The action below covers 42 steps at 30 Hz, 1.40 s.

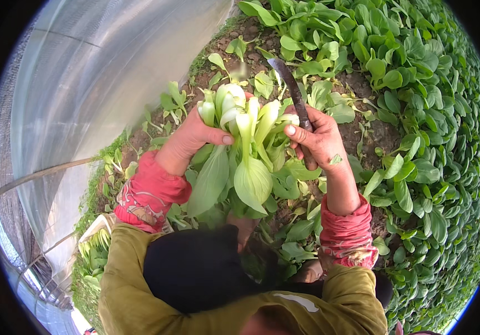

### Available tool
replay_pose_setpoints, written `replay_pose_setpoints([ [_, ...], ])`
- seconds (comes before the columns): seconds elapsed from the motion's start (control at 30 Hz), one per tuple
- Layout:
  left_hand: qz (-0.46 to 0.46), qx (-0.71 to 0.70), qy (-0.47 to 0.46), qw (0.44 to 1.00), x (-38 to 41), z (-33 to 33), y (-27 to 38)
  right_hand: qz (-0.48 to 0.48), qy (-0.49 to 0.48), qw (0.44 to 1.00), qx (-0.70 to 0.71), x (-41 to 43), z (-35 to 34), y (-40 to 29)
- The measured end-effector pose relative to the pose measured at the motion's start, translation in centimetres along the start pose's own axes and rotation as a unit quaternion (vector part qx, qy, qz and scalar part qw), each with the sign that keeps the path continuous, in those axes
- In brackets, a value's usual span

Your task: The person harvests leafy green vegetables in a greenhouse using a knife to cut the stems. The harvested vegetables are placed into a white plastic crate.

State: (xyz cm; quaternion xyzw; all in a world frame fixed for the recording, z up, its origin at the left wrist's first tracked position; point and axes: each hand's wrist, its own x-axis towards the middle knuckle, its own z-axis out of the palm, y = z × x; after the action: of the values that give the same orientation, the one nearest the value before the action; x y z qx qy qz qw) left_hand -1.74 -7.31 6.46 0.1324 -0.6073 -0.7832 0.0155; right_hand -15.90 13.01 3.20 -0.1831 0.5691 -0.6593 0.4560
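Observation:
My left hand (200,133) grips a bunch of bok choy (248,125), its pale cut stem ends up and its leaves hanging down. The thumb lies across the near side of the stems; the other fingers are mostly hidden behind them. On the bunch's right, my right hand (317,136) is closed around a curved, dark-bladed sickle knife (292,86), with the blade pointing up and away. The right thumb and fingers also touch a pale stem at the edge of the bunch. A scrap of leaf clings to the right wrist.
Dense rows of growing bok choy (428,167) fill the right side. Cut leaves (342,113) litter the brown soil (384,136). Clear plastic sheeting (110,79) slopes along the left. A pale crate (97,224) with more bok choy stands at lower left, partly behind my left arm.

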Motion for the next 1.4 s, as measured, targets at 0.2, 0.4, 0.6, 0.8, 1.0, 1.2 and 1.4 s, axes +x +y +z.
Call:
replay_pose_setpoints([
  [0.2, 0.044, -0.060, 0.138, 0.988, -5.4, 2.1, 0.3, -0.043, -0.030, 0.971, 0.232, 1.9, 7.3, 1.8],
  [0.4, 0.173, -0.017, 0.288, 0.942, -12.4, 2.5, 1.2, -0.001, -0.060, 0.996, 0.063, 0.7, 11.1, 1.4],
  [0.6, 0.401, 0.538, 0.365, 0.645, -14.6, 5.9, 2.9, 0.252, -0.235, 0.924, 0.163, -2.4, 11.7, 5.1],
  [0.8, 0.464, 0.431, 0.264, 0.728, -16.0, 11.9, 1.5, 0.253, -0.256, 0.900, 0.244, -9.0, 14.4, 5.5],
  [1.0, 0.402, 0.611, 0.320, 0.602, -22.2, 14.5, 4.4, 0.205, -0.282, 0.850, 0.395, -11.0, 13.9, 1.8],
  [1.2, 0.088, 0.128, 0.377, 0.913, -28.2, 13.7, 5.5, -0.082, -0.263, 0.945, 0.178, -2.6, 11.1, 1.2],
  [1.4, 0.101, 0.108, 0.209, 0.967, -22.7, 16.5, 5.6, -0.151, -0.164, 0.966, 0.132, -11.5, 14.1, 0.4],
])
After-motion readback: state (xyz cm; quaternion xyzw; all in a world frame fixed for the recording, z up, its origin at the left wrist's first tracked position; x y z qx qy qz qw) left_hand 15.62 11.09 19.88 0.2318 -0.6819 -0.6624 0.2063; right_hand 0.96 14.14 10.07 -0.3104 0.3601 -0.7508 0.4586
